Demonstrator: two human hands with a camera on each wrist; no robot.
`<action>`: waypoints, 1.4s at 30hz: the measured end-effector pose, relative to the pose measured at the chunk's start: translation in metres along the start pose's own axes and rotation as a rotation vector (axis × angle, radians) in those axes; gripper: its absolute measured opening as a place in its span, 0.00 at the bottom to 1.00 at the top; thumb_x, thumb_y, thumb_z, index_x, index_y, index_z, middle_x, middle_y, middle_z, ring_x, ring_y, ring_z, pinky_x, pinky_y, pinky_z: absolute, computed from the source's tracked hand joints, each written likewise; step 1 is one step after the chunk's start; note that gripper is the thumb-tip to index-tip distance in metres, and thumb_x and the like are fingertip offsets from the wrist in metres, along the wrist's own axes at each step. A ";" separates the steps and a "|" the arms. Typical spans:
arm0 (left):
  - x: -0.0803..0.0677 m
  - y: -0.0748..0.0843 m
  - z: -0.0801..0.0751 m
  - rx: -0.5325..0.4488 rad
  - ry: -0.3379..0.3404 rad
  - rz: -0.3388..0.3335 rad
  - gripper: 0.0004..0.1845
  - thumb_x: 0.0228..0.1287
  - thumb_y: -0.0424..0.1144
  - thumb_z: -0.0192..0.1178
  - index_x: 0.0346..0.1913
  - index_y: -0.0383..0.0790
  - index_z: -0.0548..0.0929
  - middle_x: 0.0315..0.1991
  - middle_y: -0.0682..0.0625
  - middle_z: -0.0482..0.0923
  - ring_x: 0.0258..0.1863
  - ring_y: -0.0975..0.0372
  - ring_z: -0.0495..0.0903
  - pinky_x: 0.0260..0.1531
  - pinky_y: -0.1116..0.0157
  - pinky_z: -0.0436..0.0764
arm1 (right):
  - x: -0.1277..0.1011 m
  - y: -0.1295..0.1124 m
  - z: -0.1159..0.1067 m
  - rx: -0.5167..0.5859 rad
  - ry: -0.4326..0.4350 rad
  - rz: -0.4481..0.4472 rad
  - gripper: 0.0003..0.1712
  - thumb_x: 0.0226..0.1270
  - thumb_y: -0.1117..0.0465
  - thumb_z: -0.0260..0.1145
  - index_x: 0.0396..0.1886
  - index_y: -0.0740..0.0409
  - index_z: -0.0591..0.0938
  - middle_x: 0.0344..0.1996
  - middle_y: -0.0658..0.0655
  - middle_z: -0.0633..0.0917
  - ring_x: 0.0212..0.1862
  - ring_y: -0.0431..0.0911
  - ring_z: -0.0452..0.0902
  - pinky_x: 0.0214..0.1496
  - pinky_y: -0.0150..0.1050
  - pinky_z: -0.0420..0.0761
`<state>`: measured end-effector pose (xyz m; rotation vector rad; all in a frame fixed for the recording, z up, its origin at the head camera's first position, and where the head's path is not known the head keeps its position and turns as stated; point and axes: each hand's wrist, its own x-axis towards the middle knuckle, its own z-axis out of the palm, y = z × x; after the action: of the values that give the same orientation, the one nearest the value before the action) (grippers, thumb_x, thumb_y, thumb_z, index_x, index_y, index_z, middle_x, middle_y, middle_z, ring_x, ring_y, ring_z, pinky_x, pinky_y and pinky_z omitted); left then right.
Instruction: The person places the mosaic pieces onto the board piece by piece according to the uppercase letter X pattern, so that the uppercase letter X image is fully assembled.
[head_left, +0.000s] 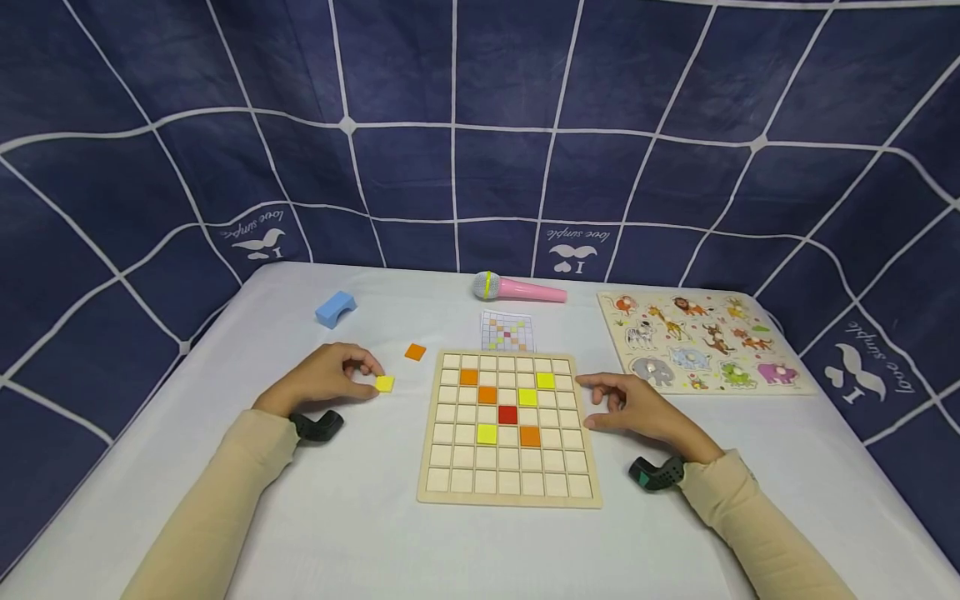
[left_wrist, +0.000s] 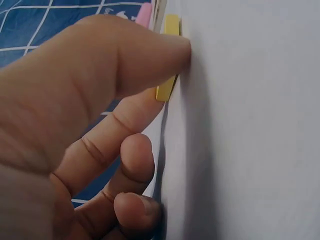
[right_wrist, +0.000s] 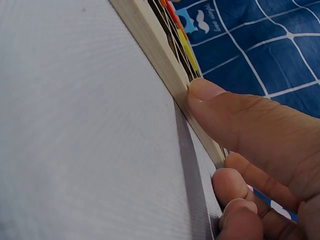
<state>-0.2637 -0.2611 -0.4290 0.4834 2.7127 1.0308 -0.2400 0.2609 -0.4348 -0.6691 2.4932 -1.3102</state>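
Between thumb and index finger, my left hand [head_left: 330, 372] pinches a square yellow tile [head_left: 385, 383] at the white tabletop; in the left wrist view the tile [left_wrist: 172, 30] is seen edge-on. A loose orange tile [head_left: 416, 352] lies just beyond it. To the right is a wooden grid board [head_left: 510, 501] with yellow, orange and red tiles [head_left: 507, 415] in some of its squares. My right hand [head_left: 630, 406] rests at the board's right edge. Its thumb [right_wrist: 220, 102] touches that edge in the right wrist view, the other fingers loosely bent.
A printed pattern card [head_left: 507, 332] lies behind the board, with a pink toy microphone [head_left: 525, 290] farther back. The blue arch block [head_left: 336, 309] is at the back left. An animal puzzle board [head_left: 705, 342] occupies the right, and a blue curtain [head_left: 495, 167] hangs behind the table.
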 end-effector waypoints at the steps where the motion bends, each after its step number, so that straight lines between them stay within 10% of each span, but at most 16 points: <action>1: 0.000 0.000 0.001 -0.003 0.000 0.002 0.15 0.55 0.36 0.80 0.45 0.40 0.91 0.35 0.52 0.78 0.33 0.58 0.71 0.36 0.64 0.70 | 0.000 0.000 0.000 0.002 0.000 -0.001 0.37 0.60 0.67 0.83 0.68 0.73 0.80 0.40 0.56 0.81 0.30 0.38 0.68 0.31 0.32 0.70; 11: -0.002 0.011 0.014 -0.024 0.016 0.039 0.14 0.52 0.35 0.80 0.42 0.41 0.90 0.30 0.54 0.76 0.29 0.60 0.70 0.32 0.66 0.69 | 0.000 0.002 0.001 0.013 -0.012 -0.002 0.37 0.61 0.67 0.83 0.68 0.73 0.80 0.40 0.56 0.81 0.29 0.38 0.69 0.31 0.32 0.70; 42: -0.024 0.111 0.062 0.060 0.067 0.241 0.11 0.51 0.43 0.80 0.38 0.55 0.91 0.26 0.60 0.77 0.25 0.66 0.69 0.26 0.67 0.63 | 0.000 -0.001 0.000 0.024 -0.007 0.002 0.37 0.60 0.67 0.82 0.68 0.74 0.80 0.40 0.56 0.80 0.29 0.38 0.68 0.30 0.31 0.69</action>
<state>-0.1976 -0.1539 -0.3986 0.8179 2.8014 1.0408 -0.2397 0.2607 -0.4341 -0.6640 2.4682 -1.3322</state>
